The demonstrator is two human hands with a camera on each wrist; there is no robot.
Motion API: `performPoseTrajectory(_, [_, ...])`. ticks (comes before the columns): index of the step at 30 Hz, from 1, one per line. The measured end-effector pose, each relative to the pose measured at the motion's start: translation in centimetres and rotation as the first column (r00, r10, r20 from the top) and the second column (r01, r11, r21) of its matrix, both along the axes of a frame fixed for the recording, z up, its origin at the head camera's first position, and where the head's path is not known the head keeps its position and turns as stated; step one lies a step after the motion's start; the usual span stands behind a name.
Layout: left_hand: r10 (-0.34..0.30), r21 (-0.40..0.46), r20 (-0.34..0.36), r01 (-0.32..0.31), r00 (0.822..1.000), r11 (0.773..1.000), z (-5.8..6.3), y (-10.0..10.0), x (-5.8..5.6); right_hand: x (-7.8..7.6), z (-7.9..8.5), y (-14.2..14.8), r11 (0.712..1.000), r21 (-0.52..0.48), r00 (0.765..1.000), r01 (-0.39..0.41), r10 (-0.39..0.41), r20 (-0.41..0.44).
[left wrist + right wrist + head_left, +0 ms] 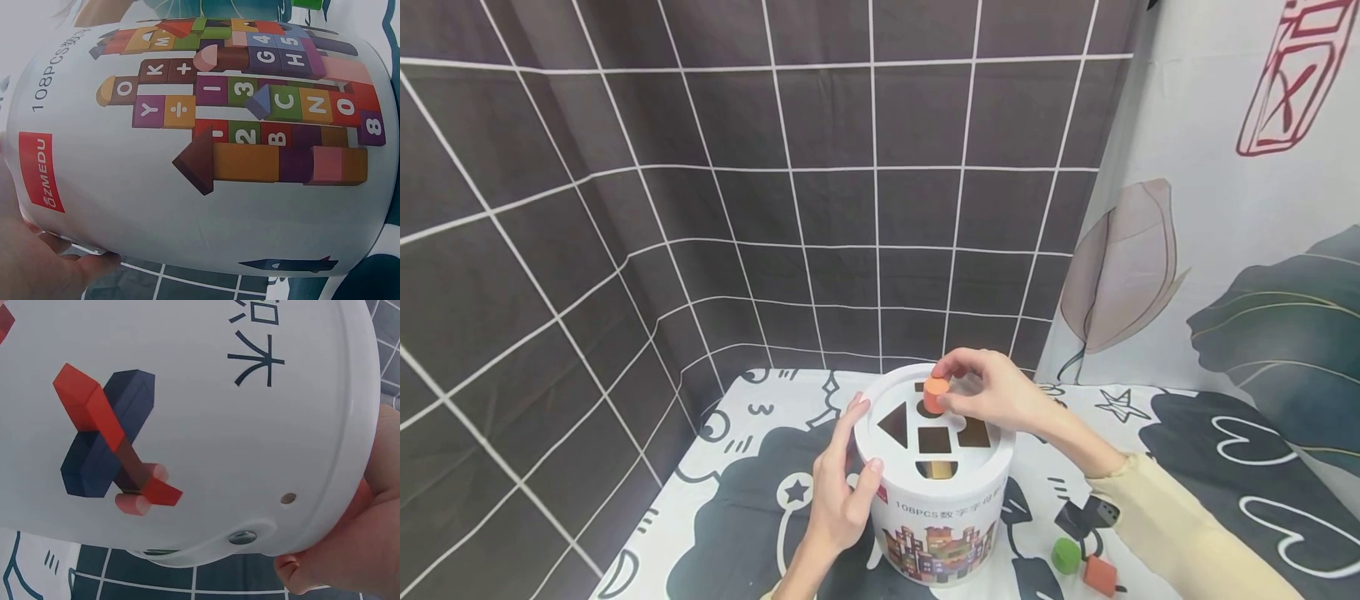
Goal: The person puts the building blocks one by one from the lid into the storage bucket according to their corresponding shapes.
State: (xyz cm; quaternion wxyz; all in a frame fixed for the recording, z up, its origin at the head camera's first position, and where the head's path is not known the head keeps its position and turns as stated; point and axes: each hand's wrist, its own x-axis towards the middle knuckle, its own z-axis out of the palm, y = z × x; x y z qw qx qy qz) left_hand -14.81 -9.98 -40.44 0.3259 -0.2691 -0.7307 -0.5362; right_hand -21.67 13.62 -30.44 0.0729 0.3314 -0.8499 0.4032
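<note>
A white bucket (942, 533) with a shape-sorter lid (891, 454) stands upright on the patterned cloth. My right hand (996, 387) pinches an orange cylinder block (936, 394) between thumb and fingers. The cylinder is held upright at the round hole (927, 410) in the lid. My left hand (838, 487) rests on the left side of the rim with its fingers extended and thumb at the front. Under the front cutout shows a tan block (940, 470). In the left wrist view, printed letter blocks (284, 103) cover the bucket's wall.
To the right of the bucket lie a green block (1066, 555) and a red block (1101, 575) on the cloth (752, 408). A dark wrist camera (1086, 515) sits by the right sleeve. Behind is a dark grid-patterned curtain (835, 208); a pale printed curtain (1210, 217) hangs at right.
</note>
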Motion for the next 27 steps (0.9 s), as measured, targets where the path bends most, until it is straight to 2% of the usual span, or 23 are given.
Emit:
performPoseTrajectory(8, [-0.003,-0.003,0.009,0.003,1.0,1.0,0.0,0.0,0.1,-0.1,-0.2,-0.3,0.999,0.021,0.999,-0.028,0.029,-0.027])
performPoseTrajectory(19, [-0.001,-0.009,-0.012,0.001,1.0,1.0,-0.3,0.0,-0.1,0.0,-0.3,-0.3,0.999,0.046,0.999,-0.012,0.014,-0.041])
performPoseTrajectory(27, [-0.011,0.004,-0.009,0.011,1.0,1.0,-0.3,0.0,-0.1,0.4,-0.5,1.2,0.999,-0.027,0.999,0.027,-0.028,-0.041])
